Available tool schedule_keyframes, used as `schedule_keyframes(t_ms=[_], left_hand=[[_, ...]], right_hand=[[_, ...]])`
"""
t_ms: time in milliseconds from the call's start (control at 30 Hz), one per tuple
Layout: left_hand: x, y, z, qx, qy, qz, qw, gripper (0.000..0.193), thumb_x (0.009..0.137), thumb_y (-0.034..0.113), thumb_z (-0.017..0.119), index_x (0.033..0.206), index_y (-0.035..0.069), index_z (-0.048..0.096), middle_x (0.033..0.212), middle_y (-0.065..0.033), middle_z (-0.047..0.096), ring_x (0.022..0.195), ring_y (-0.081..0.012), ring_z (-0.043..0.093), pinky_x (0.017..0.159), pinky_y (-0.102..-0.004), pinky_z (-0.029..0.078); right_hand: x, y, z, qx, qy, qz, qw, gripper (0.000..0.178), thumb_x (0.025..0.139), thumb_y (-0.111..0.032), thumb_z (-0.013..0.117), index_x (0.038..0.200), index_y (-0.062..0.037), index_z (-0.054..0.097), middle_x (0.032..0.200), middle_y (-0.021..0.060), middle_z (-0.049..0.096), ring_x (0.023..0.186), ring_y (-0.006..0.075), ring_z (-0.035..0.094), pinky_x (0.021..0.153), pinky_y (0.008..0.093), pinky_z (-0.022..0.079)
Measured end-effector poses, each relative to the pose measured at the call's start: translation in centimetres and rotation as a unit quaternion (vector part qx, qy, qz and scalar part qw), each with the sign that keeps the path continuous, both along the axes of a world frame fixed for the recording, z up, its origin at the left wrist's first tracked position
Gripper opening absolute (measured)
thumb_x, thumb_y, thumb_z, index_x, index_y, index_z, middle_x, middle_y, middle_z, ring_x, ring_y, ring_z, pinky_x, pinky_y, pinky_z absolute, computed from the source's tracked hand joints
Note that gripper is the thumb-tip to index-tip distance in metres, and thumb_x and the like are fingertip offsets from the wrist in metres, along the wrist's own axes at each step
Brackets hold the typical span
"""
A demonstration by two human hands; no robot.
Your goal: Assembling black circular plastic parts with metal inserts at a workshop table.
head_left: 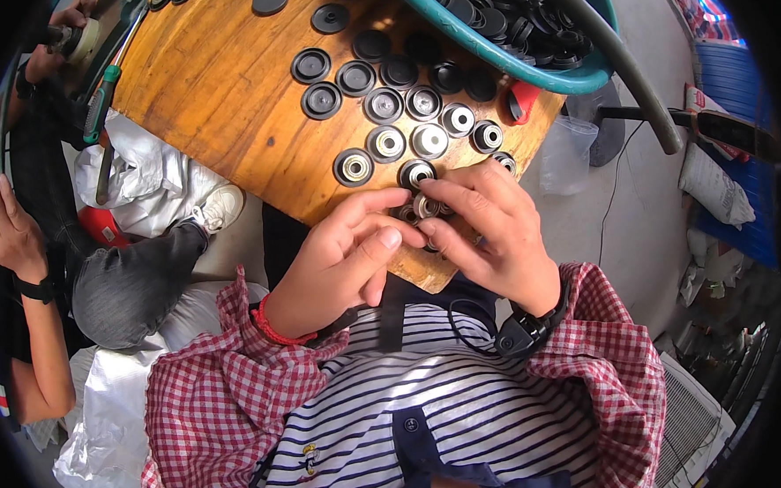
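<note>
Both my hands meet over the near corner of a wooden table (pixel 215 94). A small metal bearing (pixel 425 206) sits at the fingertips of my right hand (pixel 501 238), between its thumb and fingers. My left hand (pixel 342 255) reaches in from the other side, fingers stretched and apart, their tips beside the bearing. More small bearings lie beneath, partly hidden by the fingers. Just beyond stands a black round cap with a metal ring (pixel 416 173). Other black caps with metal centres (pixel 387 143) and plain black caps (pixel 311 65) spread across the table.
A teal basin (pixel 532 76) full of black caps stands at the far right, crossed by a dark curved bar (pixel 639 90). Beside it lies a red object (pixel 523 101). To the left are a co-worker's hand (pixel 12 233), a green-handled tool (pixel 101 104) and white sacks (pixel 152 164).
</note>
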State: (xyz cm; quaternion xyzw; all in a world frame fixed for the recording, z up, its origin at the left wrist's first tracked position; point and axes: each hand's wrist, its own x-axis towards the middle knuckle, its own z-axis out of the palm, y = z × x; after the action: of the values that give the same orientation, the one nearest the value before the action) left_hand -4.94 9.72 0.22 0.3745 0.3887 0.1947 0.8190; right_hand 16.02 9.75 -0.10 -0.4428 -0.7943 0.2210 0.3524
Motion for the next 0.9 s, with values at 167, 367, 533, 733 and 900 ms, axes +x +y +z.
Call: schedule_keyframes(t_ms=[167, 367, 533, 733, 900], left_hand=[[-0.3, -0.6, -1.3, -0.053, -0.157, 0.161, 0.973, 0.036, 0.093, 0.009, 0.044, 0.128, -0.001, 0.045, 0.117, -0.0131, 0.054, 0.085, -0.0115, 0.052, 0.067, -0.0225, 0.042], [0.2, -0.7, -1.3, -0.070, -0.247, 0.179, 0.950, 0.047, 0.087, 0.002, 0.046, 0.133, -0.001, 0.041, 0.140, -0.0147, 0.042, 0.130, -0.0261, 0.041, 0.104, -0.0375, 0.035], [0.5, -0.7, -0.1, -0.035, -0.144, 0.145, 0.978, 0.043, 0.094, -0.002, 0.043, 0.136, 0.001, 0.036, 0.145, -0.0210, 0.037, 0.137, -0.0324, 0.034, 0.111, -0.0418, 0.031], [0.2, -0.8, -0.2, -0.018, -0.123, 0.127, 0.984, 0.040, 0.098, 0.006, 0.044, 0.136, 0.002, 0.036, 0.142, -0.0206, 0.041, 0.132, -0.0312, 0.042, 0.107, -0.0392, 0.037], [0.1, -0.7, -0.3, -0.015, -0.119, 0.132, 0.984, 0.040, 0.098, 0.006, 0.044, 0.136, 0.002, 0.036, 0.141, -0.0202, 0.043, 0.131, -0.0302, 0.044, 0.106, -0.0392, 0.038]], right_hand=[[1.3, 1.7, -0.9, -0.035, -0.009, -0.184, 0.982, 0.026, 0.078, -0.009, 0.071, 0.102, -0.0018, 0.066, 0.093, 0.0119, 0.063, 0.083, 0.0292, 0.058, 0.073, 0.0359, 0.047], [1.2, 3.1, -1.4, 0.002, -0.116, -0.195, 0.974, 0.023, 0.077, -0.011, 0.070, 0.098, -0.0012, 0.066, 0.092, 0.0130, 0.062, 0.085, 0.0326, 0.059, 0.076, 0.0403, 0.047], [1.0, 2.9, -1.4, -0.007, -0.138, -0.193, 0.972, 0.023, 0.077, -0.011, 0.069, 0.098, -0.0012, 0.067, 0.091, 0.0134, 0.062, 0.085, 0.0332, 0.059, 0.076, 0.0406, 0.047], [0.9, 3.2, -1.0, -0.002, -0.159, -0.178, 0.971, 0.023, 0.078, -0.009, 0.070, 0.099, -0.0012, 0.066, 0.092, 0.0130, 0.062, 0.086, 0.0315, 0.060, 0.075, 0.0382, 0.048], [0.4, 3.8, -0.9, -0.036, -0.162, -0.169, 0.972, 0.022, 0.076, -0.011, 0.070, 0.096, -0.0004, 0.066, 0.090, 0.0145, 0.062, 0.085, 0.0337, 0.059, 0.076, 0.0420, 0.047]])
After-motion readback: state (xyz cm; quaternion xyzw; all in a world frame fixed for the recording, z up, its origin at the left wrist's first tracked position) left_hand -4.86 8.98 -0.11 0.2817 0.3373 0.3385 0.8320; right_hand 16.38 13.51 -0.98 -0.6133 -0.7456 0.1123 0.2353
